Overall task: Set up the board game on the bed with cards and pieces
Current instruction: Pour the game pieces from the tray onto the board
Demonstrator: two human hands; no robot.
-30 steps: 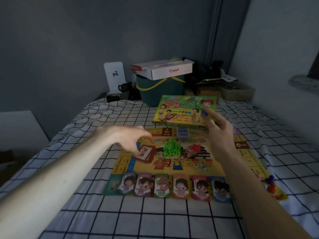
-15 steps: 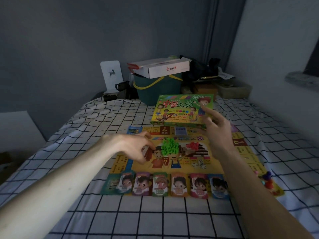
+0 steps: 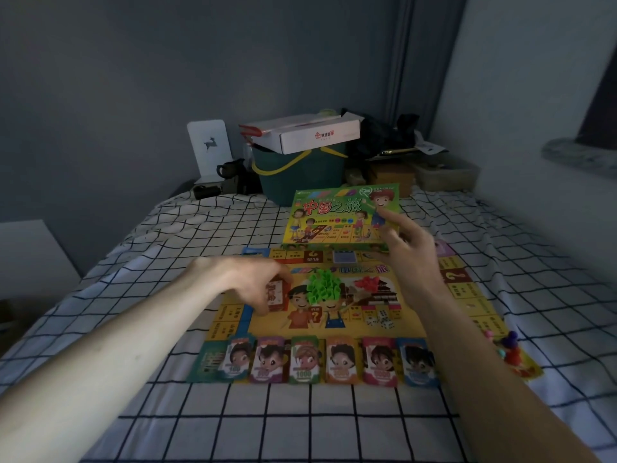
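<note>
Under the curled fingers of the left hand (image 3: 257, 282) sits a small red deck of cards (image 3: 276, 294), pinched between thumb and fingertips on the left part of the game board (image 3: 467, 295), which lies flat on the checked bedsheet (image 3: 167, 248). Just to the right of those fingers a heap of green plastic pieces (image 3: 324, 287) rests on the middle of the board, and beyond it a smaller heap of red pieces (image 3: 367, 283). The right hand (image 3: 409, 247) is raised at the board's far side, its fingers loosely spread; the thumb and fingertips meet the near right corner of the game box (image 3: 337, 222), which lies partly over the far edge of the board, though how firmly they grip it is hard to tell. Below that hand's wrist a few white dice (image 3: 380, 320) lie on the board. Closest to the person, along the near edge, six stacks of paper money (image 3: 329, 362) with cartoon faces lie side by side. Off to the right of the right forearm, small coloured pawns (image 3: 509, 345) stand near the board's right corner. Beyond the box, past the end of the bed, a dark green bucket (image 3: 300, 172) carries a white carton (image 3: 314, 133) on top, with a white card bearing a deer figure (image 3: 209, 147) standing to its left.
</note>
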